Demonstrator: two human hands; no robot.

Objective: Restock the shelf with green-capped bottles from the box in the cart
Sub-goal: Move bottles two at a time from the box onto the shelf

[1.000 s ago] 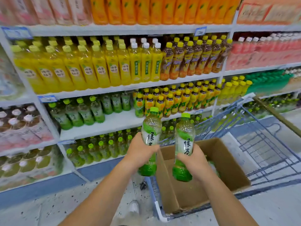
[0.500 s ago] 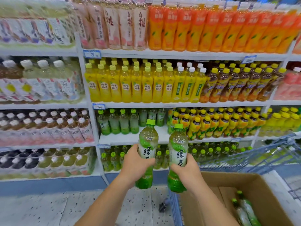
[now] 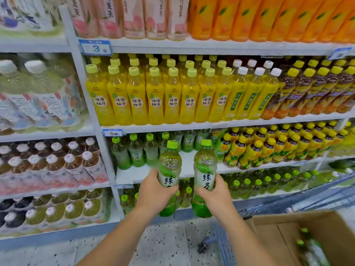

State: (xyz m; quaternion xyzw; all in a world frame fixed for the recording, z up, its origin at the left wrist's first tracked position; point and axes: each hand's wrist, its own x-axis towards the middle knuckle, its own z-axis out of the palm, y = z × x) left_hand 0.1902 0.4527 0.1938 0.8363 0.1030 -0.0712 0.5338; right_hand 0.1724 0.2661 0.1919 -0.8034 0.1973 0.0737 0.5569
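My left hand (image 3: 153, 192) grips one upright green-capped tea bottle (image 3: 170, 166) round its lower half. My right hand (image 3: 217, 192) grips a second green-capped bottle (image 3: 205, 167) beside it. Both bottles hang in front of the white shelf (image 3: 188, 166), level with its bare patch between a few green-capped bottles (image 3: 136, 152) on the left and yellow-capped ones on the right. The cardboard box (image 3: 269, 227) sits at the lower right in the cart, with more green-capped bottles (image 3: 311, 248) lying inside.
Yellow juice bottles (image 3: 153, 96) fill the shelf above, orange and pink ones the top row. Several green-capped bottles (image 3: 257, 185) stand on the shelf below. The cart's blue wire rim (image 3: 315, 196) runs along the right. Speckled floor lies beneath my arms.
The view has moved closer to the shelves and a little left. Both hands have carried the bottles forward and up, toward the shelf with the green-capped bottles.
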